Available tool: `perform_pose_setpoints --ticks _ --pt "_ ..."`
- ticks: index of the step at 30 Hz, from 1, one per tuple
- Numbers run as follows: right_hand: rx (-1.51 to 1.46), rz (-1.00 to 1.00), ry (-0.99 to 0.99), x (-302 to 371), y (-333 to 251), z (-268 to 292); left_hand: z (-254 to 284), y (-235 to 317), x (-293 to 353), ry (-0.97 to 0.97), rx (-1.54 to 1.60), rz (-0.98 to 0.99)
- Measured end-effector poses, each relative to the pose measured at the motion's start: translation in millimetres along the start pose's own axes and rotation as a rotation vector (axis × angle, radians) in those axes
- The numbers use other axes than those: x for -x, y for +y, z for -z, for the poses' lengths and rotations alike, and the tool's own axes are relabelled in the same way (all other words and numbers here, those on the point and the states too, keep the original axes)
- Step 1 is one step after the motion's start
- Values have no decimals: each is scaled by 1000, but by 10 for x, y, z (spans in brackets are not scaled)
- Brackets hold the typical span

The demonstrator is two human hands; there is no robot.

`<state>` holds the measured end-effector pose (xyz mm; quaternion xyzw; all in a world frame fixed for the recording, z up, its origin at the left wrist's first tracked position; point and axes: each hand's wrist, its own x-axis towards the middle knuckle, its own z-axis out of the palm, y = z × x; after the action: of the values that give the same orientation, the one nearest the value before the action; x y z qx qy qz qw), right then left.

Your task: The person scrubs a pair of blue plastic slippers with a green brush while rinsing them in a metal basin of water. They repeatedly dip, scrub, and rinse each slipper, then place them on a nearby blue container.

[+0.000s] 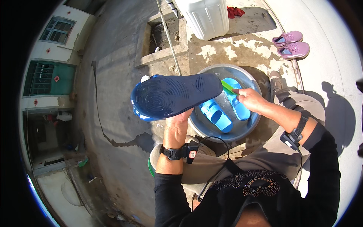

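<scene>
Navy slipper [172,94] lies sole-up over left fingers [187,114] holding it, right fingers [243,92] gripping green handle [228,87].

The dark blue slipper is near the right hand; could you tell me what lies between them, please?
In the head view, a green tool lies between the dark blue slipper and the right hand, which holds it.

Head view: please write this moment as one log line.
left hand: supports dark slipper, sole up; right hand: holds green handle; basin: two blue slippers

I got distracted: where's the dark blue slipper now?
The slipper is near the head view's centre, sole up in the left hand, overlapping the basin's left side.
</scene>
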<state>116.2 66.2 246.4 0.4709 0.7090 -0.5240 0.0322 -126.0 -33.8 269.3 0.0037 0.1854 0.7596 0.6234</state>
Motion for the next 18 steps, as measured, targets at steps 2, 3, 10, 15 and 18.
perform_pose_setpoints --ticks 2,3,10,15,18 --pt "-229 49 53 -60 6 66 -18 103 48 -26 39 -33" --pt "-283 -38 70 -44 -34 73 -12 146 50 15 29 -45" --pt "-143 730 275 209 -631 87 -12 -221 15 275 28 20" --pt "-247 521 345 44 -646 29 -55 -638 10 338 1 137" --pt "-454 471 430 -78 -557 105 -26 -754 27 215 -154 202"
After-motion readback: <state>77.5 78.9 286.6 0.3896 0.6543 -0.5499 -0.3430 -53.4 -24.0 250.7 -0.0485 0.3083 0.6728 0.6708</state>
